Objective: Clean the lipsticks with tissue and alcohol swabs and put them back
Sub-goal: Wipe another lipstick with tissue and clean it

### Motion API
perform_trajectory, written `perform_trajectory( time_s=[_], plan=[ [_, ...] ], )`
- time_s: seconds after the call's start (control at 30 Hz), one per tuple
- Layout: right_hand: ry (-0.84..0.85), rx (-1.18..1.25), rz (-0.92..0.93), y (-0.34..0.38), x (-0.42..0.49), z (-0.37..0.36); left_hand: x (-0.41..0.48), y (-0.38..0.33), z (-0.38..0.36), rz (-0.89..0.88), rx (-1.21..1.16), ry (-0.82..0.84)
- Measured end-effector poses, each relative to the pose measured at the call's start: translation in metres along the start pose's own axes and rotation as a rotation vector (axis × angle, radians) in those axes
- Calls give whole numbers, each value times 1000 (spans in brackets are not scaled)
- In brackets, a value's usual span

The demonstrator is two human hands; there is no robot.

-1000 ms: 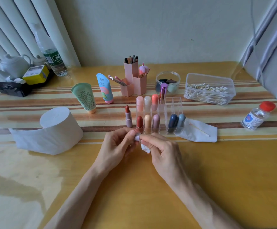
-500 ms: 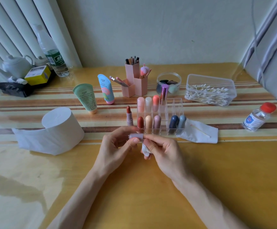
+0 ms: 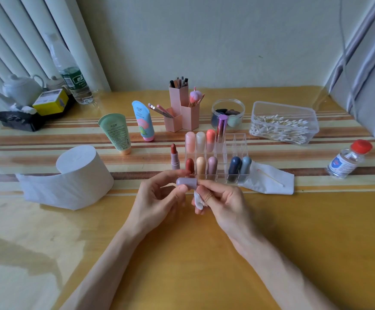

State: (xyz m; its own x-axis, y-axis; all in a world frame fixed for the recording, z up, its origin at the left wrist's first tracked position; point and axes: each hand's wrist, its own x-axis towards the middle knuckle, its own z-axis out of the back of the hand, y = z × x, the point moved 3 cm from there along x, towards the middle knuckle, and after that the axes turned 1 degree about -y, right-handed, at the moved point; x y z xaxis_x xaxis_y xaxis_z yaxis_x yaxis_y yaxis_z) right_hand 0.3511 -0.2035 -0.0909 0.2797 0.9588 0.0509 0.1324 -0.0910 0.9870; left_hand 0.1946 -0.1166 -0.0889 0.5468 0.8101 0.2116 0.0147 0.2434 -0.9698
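Note:
My left hand (image 3: 157, 202) pinches a lilac lipstick cap (image 3: 186, 182), held sideways just in front of the clear organizer (image 3: 238, 153). My right hand (image 3: 224, 204) touches the cap's right end and holds a small wad of tissue (image 3: 199, 200) in its curled fingers. An uncapped red lipstick (image 3: 174, 156) stands upright on the table, left of the organizer. Several capped lipsticks fill the organizer's left and middle slots.
A toilet paper roll (image 3: 79, 175) lies at left. A used tissue with a swab (image 3: 269, 179) sits right of the organizer. Further right stands an alcohol bottle (image 3: 347, 159), with a swab box (image 3: 285, 123) behind. Tubes, brush holders and a jar stand at the back.
The wad of tissue has come off the cap and dropped lower in my right hand. The lilac cap now shows bare between both hands.

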Motion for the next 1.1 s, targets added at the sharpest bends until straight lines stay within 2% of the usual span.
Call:
perform_trajectory(
  time_s=[0.1, 0.17, 0.33, 0.5, 0.6, 0.73, 0.97, 1.03, 1.1],
  plan=[
    [-43, -302, 255, 1, 0, 0, 1, 1, -1, 50, -10, 31],
    [-70, -440, 319, -1, -3, 0, 0, -1, -3, 14, 7, 34],
    [-55, -219, 62, -2, -3, -5, -1, -10, -3, -97, 88, 4],
    [72, 148, -285, 10, -6, 2, -3, -10, 0, -202, 256, -18],
    [76, 243, -409, 15, -6, 8, -3, -9, 0, -244, 323, -18],
    [22, 266, -437, 18, -3, 20, -3, -8, 5, -224, 289, -80],
    [35, 198, -383, 20, -2, 25, -1, -10, 9, -146, 42, -123],
    [30, 90, -316, 20, -2, 26, -1, -11, 9, -117, 12, -129],
    [9, -137, -217, 22, 0, 31, -2, -11, 10, -90, -7, -124]
  ],
)
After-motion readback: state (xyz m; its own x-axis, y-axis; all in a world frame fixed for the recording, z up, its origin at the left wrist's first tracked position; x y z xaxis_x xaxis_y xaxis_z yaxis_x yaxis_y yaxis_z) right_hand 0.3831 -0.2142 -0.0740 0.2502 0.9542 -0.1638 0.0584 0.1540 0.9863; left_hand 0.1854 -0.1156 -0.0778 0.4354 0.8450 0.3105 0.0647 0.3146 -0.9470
